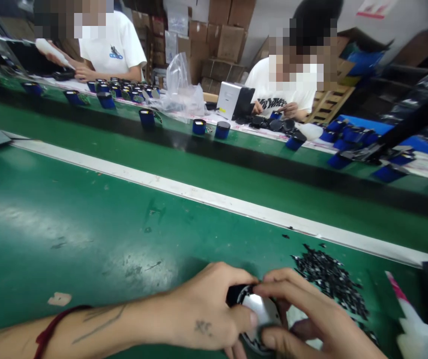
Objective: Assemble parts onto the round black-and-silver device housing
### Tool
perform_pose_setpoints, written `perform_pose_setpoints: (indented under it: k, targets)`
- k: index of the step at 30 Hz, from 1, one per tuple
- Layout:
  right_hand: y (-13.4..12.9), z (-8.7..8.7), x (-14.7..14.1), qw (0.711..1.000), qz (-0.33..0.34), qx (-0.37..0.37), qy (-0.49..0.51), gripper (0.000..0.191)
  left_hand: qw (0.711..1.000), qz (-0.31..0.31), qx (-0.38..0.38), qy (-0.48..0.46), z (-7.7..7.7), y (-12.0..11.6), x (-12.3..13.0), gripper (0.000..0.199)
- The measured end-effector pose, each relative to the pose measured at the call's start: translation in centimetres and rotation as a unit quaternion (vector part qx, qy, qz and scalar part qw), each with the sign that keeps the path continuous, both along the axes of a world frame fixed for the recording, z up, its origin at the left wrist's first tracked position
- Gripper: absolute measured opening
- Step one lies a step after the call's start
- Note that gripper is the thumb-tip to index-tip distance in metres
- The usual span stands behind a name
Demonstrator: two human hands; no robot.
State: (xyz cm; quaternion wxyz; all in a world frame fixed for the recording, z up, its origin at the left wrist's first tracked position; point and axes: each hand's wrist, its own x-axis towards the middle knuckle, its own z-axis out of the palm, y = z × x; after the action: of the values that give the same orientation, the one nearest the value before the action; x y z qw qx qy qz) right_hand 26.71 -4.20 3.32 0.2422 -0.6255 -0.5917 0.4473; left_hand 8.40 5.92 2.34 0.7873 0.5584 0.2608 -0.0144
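Observation:
At the bottom of the head view both my hands meet over one small round part (259, 310), black at the rim with a shiny silver face. My left hand (206, 311) cups it from the left, thumb pressed on the silver face. My right hand (311, 319) closes on it from the right, fingertips at its top edge. The part sits just above the green mat (87, 224). Much of the part is hidden by my fingers.
A heap of small black pieces (329, 281) lies just right of my hands. A white and pink object (416, 329) sits at the bottom right. Across the green belt (236, 169), two people in white shirts work among several blue cylinders (199, 126).

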Motion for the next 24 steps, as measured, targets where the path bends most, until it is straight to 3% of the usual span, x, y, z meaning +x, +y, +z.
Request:
perform_pose_setpoints:
  k: [4, 8, 14, 18, 24]
  targets:
    - [1.0, 0.5, 0.9, 0.961, -0.108, -0.191, 0.166, 0.043, 1.0, 0.003, -0.015, -0.019, -0.3, -0.1, 0.2, 0.028]
    - [1.6, 0.4, 1.2, 0.944, -0.087, -0.251, 0.195, 0.046, 0.999, 0.0, -0.029, -0.036, -0.7, -0.3, 0.0, 0.026]
    - [2.5, 1.3, 0.2, 0.948, -0.112, -0.262, 0.14, 0.022, 0.996, 0.007, -0.068, -0.051, -0.3, 0.2, 0.2, 0.028]
    - [1.9, 2.0, -1.0, 0.962, -0.141, -0.211, 0.096, 0.01, 0.995, 0.019, -0.085, -0.039, -0.4, 0.2, 0.1, 0.042]
    - [0.7, 0.3, -1.5, 0.967, -0.156, -0.169, 0.107, 0.007, 0.998, 0.041, -0.028, -0.037, -1.1, -0.2, -0.2, 0.053]
